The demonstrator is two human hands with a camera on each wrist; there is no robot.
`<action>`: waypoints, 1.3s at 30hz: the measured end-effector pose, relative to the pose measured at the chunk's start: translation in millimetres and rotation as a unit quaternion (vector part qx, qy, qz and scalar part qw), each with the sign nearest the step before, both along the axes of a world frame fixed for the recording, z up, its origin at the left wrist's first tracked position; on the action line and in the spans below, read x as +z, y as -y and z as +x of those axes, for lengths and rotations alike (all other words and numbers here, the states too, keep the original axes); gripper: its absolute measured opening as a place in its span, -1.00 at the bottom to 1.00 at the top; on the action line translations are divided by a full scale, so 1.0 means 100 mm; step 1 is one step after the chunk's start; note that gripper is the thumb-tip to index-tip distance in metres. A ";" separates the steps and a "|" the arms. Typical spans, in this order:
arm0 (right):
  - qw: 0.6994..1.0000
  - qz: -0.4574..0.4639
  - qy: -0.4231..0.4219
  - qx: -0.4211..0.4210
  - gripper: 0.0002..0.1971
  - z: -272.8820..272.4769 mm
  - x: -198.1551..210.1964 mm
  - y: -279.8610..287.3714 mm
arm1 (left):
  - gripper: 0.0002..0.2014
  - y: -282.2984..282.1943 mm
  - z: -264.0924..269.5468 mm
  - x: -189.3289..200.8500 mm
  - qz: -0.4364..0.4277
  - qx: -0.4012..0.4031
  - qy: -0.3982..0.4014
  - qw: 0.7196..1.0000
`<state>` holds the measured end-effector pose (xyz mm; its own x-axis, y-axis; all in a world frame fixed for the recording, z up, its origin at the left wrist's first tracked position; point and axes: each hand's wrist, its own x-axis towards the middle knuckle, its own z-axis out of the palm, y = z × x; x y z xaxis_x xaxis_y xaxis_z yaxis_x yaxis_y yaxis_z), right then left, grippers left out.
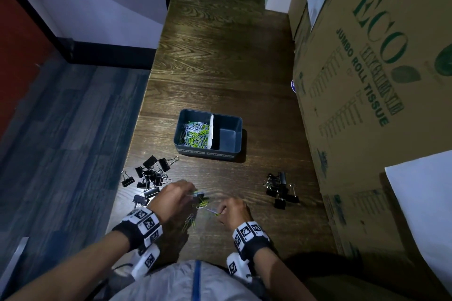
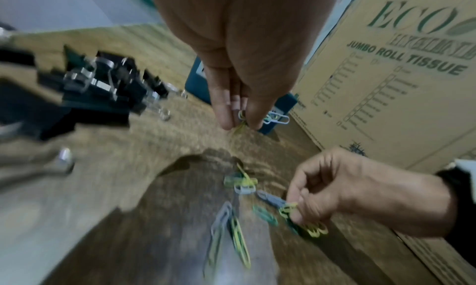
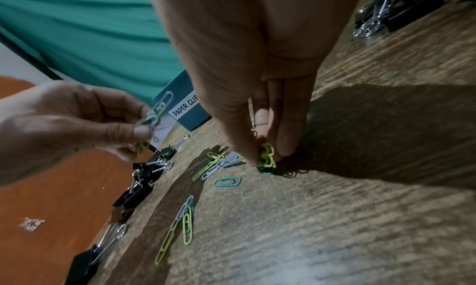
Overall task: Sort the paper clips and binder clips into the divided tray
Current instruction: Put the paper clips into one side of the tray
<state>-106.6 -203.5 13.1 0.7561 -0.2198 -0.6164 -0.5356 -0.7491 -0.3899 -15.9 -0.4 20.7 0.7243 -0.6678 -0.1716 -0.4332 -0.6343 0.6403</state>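
Observation:
A dark blue divided tray [image 1: 238, 139] sits mid-table; its left half holds several coloured paper clips [image 1: 195, 133], its right half is bare. My left hand [image 1: 175, 194] hovers just above the table and pinches a few paper clips [image 2: 273, 117] between thumb and fingers. My right hand [image 1: 232, 210] pinches yellow and green paper clips [image 3: 266, 157] against the tabletop. Loose paper clips [image 1: 190, 221] lie between and below the hands. Black binder clips lie in a left pile [image 1: 150, 176] and a right pile [image 1: 281, 190].
A large cardboard box [image 1: 379, 80] printed with green text stands along the table's right side. The table's left edge [image 1: 137, 154] drops to a grey floor close to the left binder clips. White paper [image 1: 425, 203] lies on the box at the right.

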 end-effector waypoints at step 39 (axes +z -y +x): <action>0.991 -0.011 0.036 0.130 -0.62 0.17 -0.29 0.16 | -0.49 -0.22 -0.52 -0.30 0.177 0.009 -0.049 0.983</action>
